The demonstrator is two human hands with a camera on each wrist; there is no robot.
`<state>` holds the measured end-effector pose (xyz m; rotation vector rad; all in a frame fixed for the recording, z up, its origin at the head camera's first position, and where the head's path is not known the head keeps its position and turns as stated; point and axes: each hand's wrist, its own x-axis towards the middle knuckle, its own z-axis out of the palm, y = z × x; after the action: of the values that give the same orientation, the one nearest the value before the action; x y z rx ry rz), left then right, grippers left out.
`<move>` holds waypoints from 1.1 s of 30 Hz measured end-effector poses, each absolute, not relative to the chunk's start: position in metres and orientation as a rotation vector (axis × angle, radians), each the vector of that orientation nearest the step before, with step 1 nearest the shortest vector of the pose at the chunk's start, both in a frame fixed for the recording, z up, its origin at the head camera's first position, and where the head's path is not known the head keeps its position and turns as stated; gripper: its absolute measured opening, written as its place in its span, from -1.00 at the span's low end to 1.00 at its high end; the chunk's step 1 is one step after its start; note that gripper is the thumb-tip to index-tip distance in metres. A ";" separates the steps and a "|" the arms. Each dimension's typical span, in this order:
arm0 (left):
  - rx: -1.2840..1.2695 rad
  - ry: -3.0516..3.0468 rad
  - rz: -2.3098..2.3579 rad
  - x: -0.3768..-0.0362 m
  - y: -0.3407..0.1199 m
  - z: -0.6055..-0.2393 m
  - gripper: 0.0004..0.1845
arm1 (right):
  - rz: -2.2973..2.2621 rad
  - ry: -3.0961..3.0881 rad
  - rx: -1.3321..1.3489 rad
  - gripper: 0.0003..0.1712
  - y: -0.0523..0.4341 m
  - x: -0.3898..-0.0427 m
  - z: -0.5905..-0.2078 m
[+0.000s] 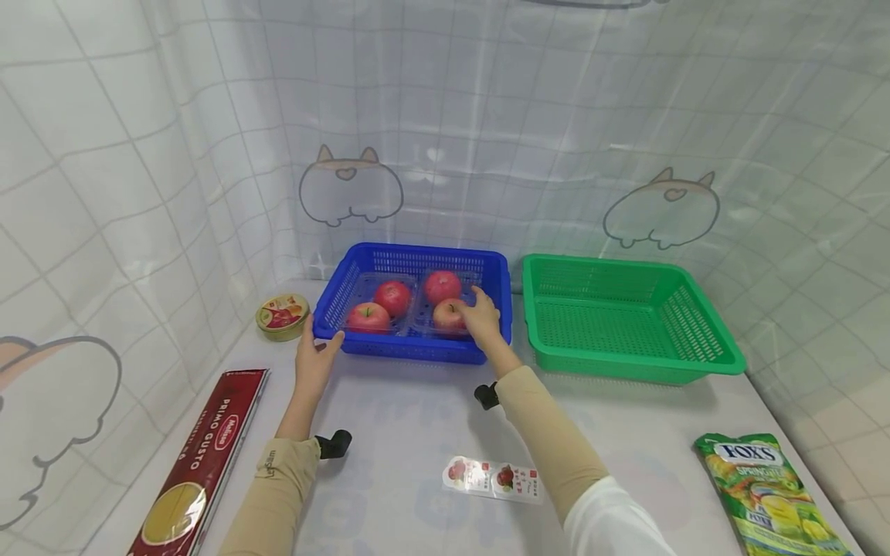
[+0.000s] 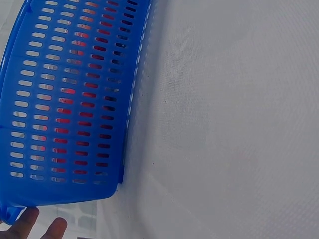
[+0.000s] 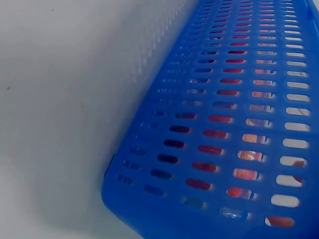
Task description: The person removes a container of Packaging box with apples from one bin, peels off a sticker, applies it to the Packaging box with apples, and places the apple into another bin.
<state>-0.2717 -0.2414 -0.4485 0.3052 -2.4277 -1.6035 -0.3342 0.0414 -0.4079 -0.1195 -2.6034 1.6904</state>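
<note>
A blue basket (image 1: pixel 417 349) holds two clear plastic trays, each with two red apples. My left hand (image 1: pixel 316 361) is at the basket's front left corner, thumb and fingers spread apart; in the left wrist view its fingertips (image 2: pixel 56 229) show beside that corner. My right hand (image 1: pixel 481 318) reaches over the basket's front right rim. Its thumb and forefinger are spread beside the front apple (image 1: pixel 448 315) in the right clear tray (image 1: pixel 424 320); the other fingers are partly hidden. Through the slots of the basket wall (image 3: pixel 209 149), the right wrist view shows patches of red.
A green basket (image 1: pixel 633 364) stands just right of the blue one. At left are a round tin (image 1: pixel 282 315) and a red spaghetti pack (image 1: pixel 202 455). Apple stickers (image 1: pixel 492 479) lie in front, and a Fox's candy bag (image 1: pixel 768 494) lies at the right.
</note>
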 end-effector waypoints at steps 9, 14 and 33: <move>0.280 -2.423 -1.608 -0.270 -0.237 -0.447 -0.16 | 1.794 -2.674 -0.222 -0.14 0.043 -0.342 -0.410; 0.277 -2.424 -1.616 -0.269 -0.237 -0.448 -0.16 | 2.144 -2.581 -0.272 -0.09 0.047 -0.346 -0.411; 0.271 -2.424 -1.616 -0.270 -0.242 -0.448 -0.15 | 2.392 -2.470 -0.445 0.00 0.051 -0.411 -0.475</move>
<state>-0.2695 -0.2416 -0.4480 0.2710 -2.4242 -1.6165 -0.4112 0.0506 -0.4753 -0.4447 -2.4698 2.3915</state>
